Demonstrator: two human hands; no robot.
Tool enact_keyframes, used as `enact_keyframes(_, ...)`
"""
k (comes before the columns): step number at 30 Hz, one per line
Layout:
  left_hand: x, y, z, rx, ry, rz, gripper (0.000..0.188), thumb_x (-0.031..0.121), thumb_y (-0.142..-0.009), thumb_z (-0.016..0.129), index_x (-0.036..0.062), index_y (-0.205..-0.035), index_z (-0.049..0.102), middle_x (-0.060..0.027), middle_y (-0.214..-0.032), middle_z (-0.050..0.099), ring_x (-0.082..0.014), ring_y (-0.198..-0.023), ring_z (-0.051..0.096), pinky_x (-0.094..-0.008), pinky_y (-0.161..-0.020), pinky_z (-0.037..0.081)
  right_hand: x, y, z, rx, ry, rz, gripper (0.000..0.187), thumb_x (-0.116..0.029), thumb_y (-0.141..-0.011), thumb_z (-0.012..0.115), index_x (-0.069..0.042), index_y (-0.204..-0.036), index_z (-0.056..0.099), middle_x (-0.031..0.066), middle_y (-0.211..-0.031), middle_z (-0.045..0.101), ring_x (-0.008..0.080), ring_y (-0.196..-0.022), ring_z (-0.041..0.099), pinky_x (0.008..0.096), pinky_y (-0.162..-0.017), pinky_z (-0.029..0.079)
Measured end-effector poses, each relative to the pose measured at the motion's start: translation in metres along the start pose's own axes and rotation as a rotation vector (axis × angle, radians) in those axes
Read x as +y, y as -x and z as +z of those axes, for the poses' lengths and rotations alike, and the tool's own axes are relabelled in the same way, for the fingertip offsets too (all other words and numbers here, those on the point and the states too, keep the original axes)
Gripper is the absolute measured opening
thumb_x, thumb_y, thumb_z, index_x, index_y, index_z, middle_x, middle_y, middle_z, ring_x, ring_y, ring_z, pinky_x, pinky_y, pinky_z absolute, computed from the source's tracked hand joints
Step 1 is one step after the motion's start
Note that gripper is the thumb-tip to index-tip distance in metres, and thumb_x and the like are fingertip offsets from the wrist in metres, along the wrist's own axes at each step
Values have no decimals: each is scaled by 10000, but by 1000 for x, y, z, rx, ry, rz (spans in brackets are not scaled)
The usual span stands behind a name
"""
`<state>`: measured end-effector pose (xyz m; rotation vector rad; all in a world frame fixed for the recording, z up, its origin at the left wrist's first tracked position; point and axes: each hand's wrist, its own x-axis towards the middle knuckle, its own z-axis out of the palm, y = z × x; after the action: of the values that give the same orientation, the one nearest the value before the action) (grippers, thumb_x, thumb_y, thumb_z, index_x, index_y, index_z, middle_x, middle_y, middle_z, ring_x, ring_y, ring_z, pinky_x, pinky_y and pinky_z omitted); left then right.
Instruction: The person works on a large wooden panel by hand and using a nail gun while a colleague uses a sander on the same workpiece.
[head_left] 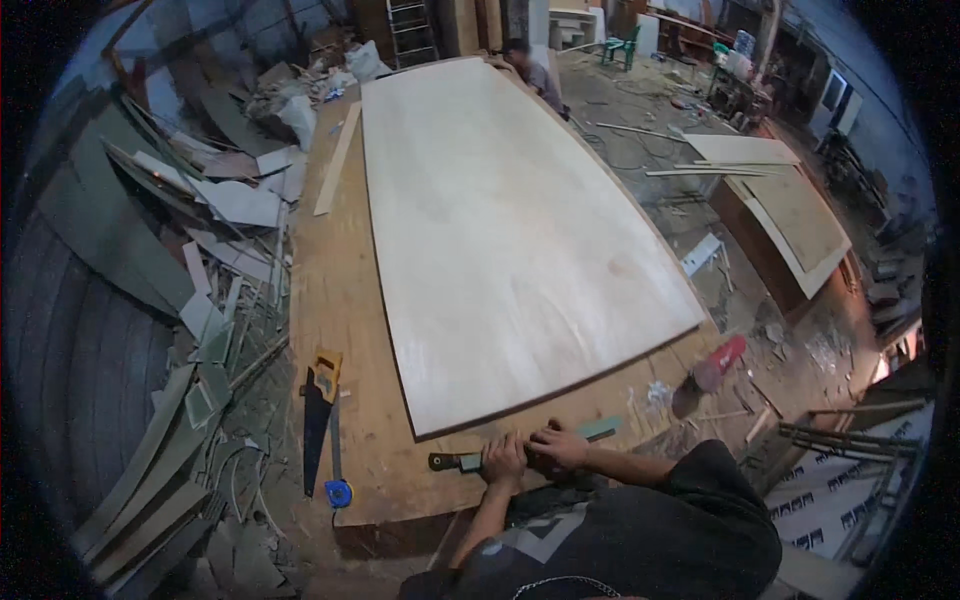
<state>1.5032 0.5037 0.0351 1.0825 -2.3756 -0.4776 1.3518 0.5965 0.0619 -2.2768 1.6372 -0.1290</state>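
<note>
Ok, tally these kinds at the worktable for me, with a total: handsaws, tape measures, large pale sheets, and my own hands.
Handsaw: 1
Tape measure: 1
Large pale sheet: 1 visible
Your hands: 2, left hand and right hand
Total: 5

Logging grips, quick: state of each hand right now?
Left hand: closed on a dark-ended tool.
Right hand: curled; whether it holds anything cannot be told.
</note>
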Motion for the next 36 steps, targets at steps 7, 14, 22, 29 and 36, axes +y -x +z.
enact_keyframes(7, -22, -9, -33, -300, 344, 236, 381, 390, -855, 547, 64, -1048, 592, -155, -962, 616, -337, -933, 563, -442, -857, 405, -32, -3, 34, 400, 255, 275, 410, -166, -750, 539, -153, -1159, 514, 66, -1006, 523, 249, -986, 493, 424, -940, 317)
enact_keyframes(14, -46, -7, -33, -348, 267, 437, 500, 273, -717, 714, 53, -1134, 549, -164, -1041, 590, -328, -995, 542, -417, -882, 419, -38, -2, 38, 346, 383, 387, 414, -219, -760, 580, -179, -1164, 500, 43, -991, 524, 223, -1010, 484, 413, -940, 320)
enact_keyframes(22, 6, -20, -28, -538, 362, 260, 410, 226, -710, 721, 15, -1045, 612, -145, -1054, 606, -326, -998, 538, -391, -869, 442, -11, 34, 7, 255, 384, 376, 373, -177, -766, 555, -183, -1136, 505, 34, -941, 532, 224, -1046, 485, 424, -977, 304)
enact_keyframes(29, 14, -4, -16, -352, 383, 355, 366, 268, -769, 659, 26, -1038, 600, -143, -1003, 597, -321, -973, 536, -385, -834, 448, 16, 40, -31, 72, 127, 200, 327, -192, -772, 566, -182, -1097, 537, 41, -950, 559, 246, -979, 525, 421, -896, 361)
enact_keyframes(36, 8, -23, 22, -319, 199, -202, 297, 333, -880, 524, 62, -868, 644, -114, -800, 631, -293, -732, 618, -399, -643, 487, 47, 21, -42, -108, 52, -62, 347, -235, -829, 522, -130, -1159, 494, 72, -1062, 551, 254, -1023, 518, 431, -937, 372)
